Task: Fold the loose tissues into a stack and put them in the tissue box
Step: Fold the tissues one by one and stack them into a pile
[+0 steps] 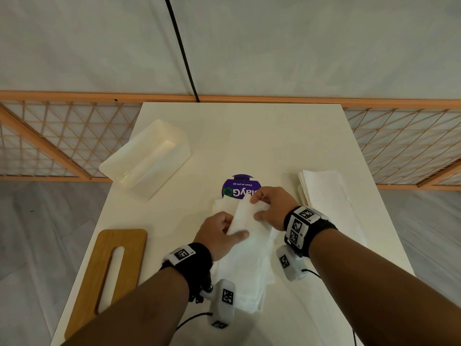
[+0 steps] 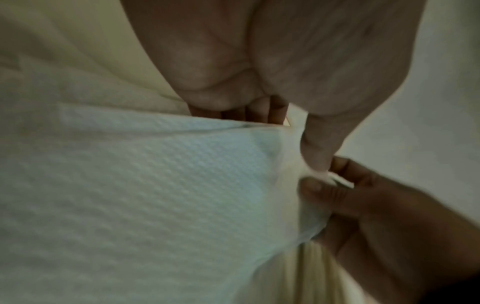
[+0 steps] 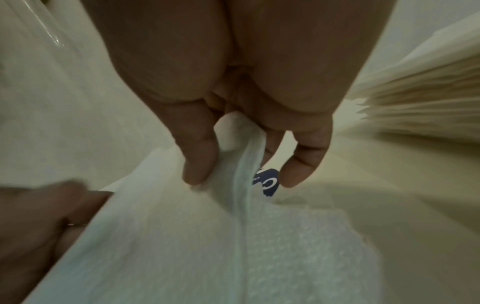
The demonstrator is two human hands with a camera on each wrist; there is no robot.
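A white embossed tissue [image 1: 245,217] [image 2: 155,185] [image 3: 168,236] is lifted off a loose pile of tissues [image 1: 245,270] in the table's middle. My left hand [image 1: 219,233] [image 2: 259,82] pinches its near left edge, thumb on top. My right hand [image 1: 270,206] [image 3: 228,123] pinches its far right edge between thumb and fingers. The white plastic tissue box [image 1: 147,158] lies open at the back left. Its wooden slotted lid [image 1: 107,273] lies flat at the front left. A neat stack of folded tissues [image 1: 326,196] [image 3: 420,102] sits at the right.
A purple round sticker [image 1: 239,186] [image 3: 267,181] on the white table [image 1: 249,133] shows just beyond the tissue. An orange-framed lattice rail [image 1: 62,136] runs behind the table. A black cable [image 1: 182,51] hangs down to the table's far edge.
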